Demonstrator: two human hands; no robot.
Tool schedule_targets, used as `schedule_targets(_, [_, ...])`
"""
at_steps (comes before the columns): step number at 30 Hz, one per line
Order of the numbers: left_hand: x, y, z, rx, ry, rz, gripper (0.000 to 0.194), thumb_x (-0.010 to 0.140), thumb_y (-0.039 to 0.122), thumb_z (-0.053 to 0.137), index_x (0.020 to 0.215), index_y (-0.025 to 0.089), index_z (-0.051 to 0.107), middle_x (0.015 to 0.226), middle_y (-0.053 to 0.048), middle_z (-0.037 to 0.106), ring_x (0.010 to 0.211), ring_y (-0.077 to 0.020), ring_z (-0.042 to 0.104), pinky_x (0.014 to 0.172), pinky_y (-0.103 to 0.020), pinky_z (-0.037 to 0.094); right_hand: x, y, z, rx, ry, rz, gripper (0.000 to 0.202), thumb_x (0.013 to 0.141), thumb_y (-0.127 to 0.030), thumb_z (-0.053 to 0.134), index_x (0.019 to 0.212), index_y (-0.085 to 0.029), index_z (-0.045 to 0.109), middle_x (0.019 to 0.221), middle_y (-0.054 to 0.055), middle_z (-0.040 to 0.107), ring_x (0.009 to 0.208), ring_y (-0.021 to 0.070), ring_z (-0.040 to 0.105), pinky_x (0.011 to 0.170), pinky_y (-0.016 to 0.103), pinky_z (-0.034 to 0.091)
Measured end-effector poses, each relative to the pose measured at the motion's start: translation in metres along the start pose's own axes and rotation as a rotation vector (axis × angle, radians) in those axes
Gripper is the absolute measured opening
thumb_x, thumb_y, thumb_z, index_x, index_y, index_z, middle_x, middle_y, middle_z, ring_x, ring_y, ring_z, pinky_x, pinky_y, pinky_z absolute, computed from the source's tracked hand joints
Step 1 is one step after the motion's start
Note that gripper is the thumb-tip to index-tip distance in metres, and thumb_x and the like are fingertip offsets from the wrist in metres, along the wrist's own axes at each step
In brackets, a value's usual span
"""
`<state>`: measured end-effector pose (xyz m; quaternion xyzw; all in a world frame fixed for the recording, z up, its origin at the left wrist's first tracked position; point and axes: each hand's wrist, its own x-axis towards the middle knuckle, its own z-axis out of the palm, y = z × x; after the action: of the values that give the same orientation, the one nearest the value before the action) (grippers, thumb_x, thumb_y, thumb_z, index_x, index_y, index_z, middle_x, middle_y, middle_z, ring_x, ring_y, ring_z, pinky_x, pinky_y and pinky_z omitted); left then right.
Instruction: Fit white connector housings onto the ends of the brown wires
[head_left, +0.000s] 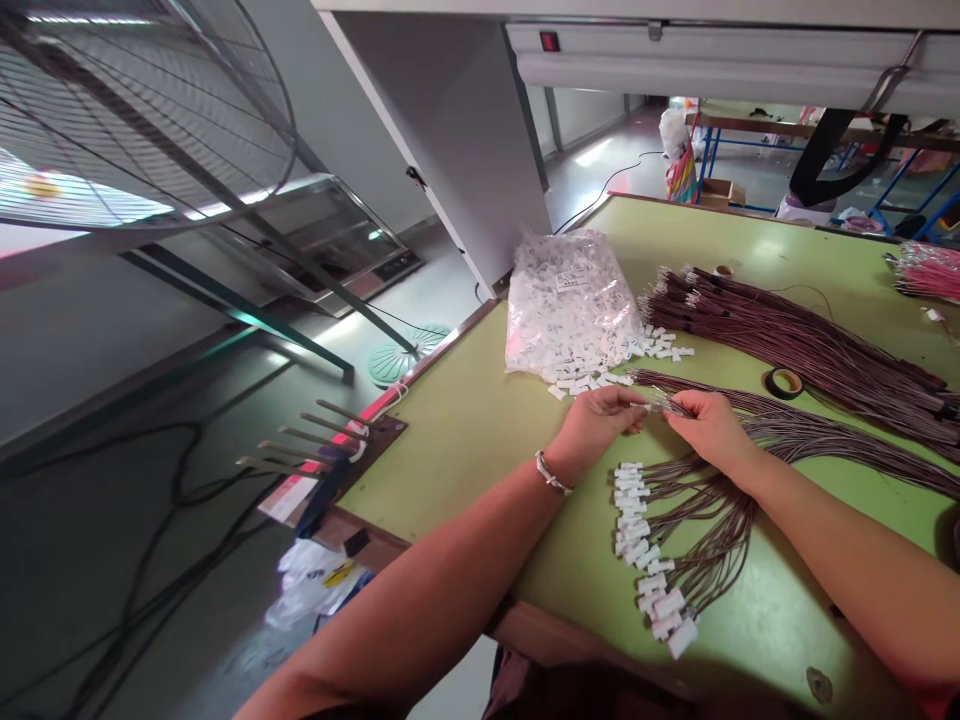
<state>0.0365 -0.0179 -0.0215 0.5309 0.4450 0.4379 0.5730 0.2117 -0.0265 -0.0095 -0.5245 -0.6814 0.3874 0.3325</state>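
fingers of both hands pinch wire ends.

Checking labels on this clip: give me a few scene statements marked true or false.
1. Both hands meet over the green table, pinching the end of a brown wire. True: left hand, right hand.
2. The bag of white connectors lies near the table's far left corner. True.
3. The roll of tape hangs on the left wrist. False: it lies on the table beyond the right hand; the wrist wears a bracelet.
4. The finished wires near the person carry no connectors. False: each ends in a white connector.
5. A fan stands left of the table. True.
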Motion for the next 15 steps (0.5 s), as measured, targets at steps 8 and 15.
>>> schedule_targets(8, [-0.003, 0.004, 0.009, 0.034, -0.045, -0.066, 0.009, 0.071, 0.019, 0.065, 0.071, 0.011, 0.059, 0.048, 0.002, 0.059, 0.043, -0.0076, 0.055, 0.047, -0.019, 0.045, 0.000, 0.004, 0.004, -0.045, -0.023, -0.073, 0.010, 0.067, -0.017, 0.048, 0.061, -0.015, 0.056, 0.053, -0.004, 0.044, 0.053, 0.0087, 0.038, 0.052, 0.020, 0.028])
schedule_targets(15, [-0.004, 0.004, 0.012, 0.010, -0.035, -0.083, 0.018, 0.069, 0.025, 0.069, 0.067, 0.012, 0.057, 0.047, 0.002, 0.058, 0.041, -0.0070, 0.053, 0.044, -0.018, 0.044, 0.000, 0.002, 0.005, -0.070, -0.014, -0.101, 0.010, 0.067, -0.018, 0.047, 0.060, -0.016, 0.053, 0.053, -0.004, 0.045, 0.053, 0.0092, 0.039, 0.052, 0.021, 0.028])
